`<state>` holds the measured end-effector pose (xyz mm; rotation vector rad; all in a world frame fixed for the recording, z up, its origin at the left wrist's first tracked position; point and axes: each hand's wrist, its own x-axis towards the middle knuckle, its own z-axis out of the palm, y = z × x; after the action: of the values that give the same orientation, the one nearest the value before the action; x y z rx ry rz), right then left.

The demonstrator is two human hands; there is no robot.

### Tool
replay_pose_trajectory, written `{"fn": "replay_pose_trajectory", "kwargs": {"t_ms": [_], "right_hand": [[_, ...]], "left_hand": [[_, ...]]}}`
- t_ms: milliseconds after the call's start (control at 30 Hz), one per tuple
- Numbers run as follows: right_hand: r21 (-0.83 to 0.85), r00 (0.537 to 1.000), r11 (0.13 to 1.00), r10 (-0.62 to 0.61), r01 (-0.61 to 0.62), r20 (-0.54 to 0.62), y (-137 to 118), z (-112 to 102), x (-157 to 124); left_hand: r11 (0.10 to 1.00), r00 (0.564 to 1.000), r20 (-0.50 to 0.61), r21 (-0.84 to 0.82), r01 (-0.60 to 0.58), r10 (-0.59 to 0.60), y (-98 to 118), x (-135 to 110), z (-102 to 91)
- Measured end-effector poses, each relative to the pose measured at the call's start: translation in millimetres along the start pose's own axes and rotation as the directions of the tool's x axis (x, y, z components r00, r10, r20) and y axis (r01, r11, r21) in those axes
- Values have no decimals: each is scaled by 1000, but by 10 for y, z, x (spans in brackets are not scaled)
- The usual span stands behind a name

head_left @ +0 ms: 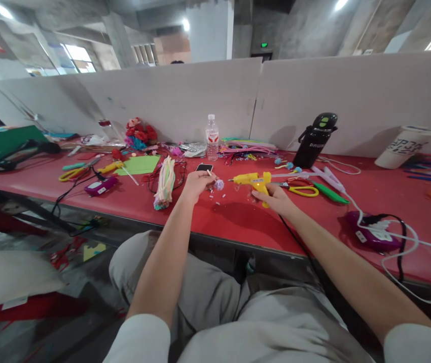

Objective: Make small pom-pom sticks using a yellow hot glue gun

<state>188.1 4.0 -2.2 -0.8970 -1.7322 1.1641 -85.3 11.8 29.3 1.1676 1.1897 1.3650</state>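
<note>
A yellow hot glue gun (248, 179) is gripped in my right hand (276, 197), its nozzle pointing left and a clear glue stick out of its back. At the fingertips of my left hand (197, 184) is a small lavender fuzzy ball (219, 185), a short gap from the nozzle. My left fingers are pinched together; exactly how they hold the ball is too small to see. Small pale bits lie on the red table under it. Left of my left hand is a bundle of pastel pipe cleaners (165, 182). Behind that hand lies a phone (204, 167).
Yellow-handled scissors (304, 191), a green tool (332, 193) and a purple power strip (372, 237) with cables lie on the right. A black bottle (314, 143), a water bottle (212, 138) and a white cup (402, 146) stand by the partition. Green paper (140, 165) lies left.
</note>
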Motion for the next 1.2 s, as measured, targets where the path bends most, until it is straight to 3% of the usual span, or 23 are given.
{"fn": "replay_pose_trajectory", "kwargs": {"t_ms": [367,867,1200], "right_hand": [[-223,1000,975,-13,18,24,-57,104,-79],[-263,999,965,-4,13,35,37,109,-69],[-336,999,941,-36,43,28,-48,123,-97]], "left_hand": [[998,1000,26,69,-5,3,-47,26,35],[997,999,39,79,20,-24,2,-13,68],[998,999,34,63,28,-30,0,-16,73]]}}
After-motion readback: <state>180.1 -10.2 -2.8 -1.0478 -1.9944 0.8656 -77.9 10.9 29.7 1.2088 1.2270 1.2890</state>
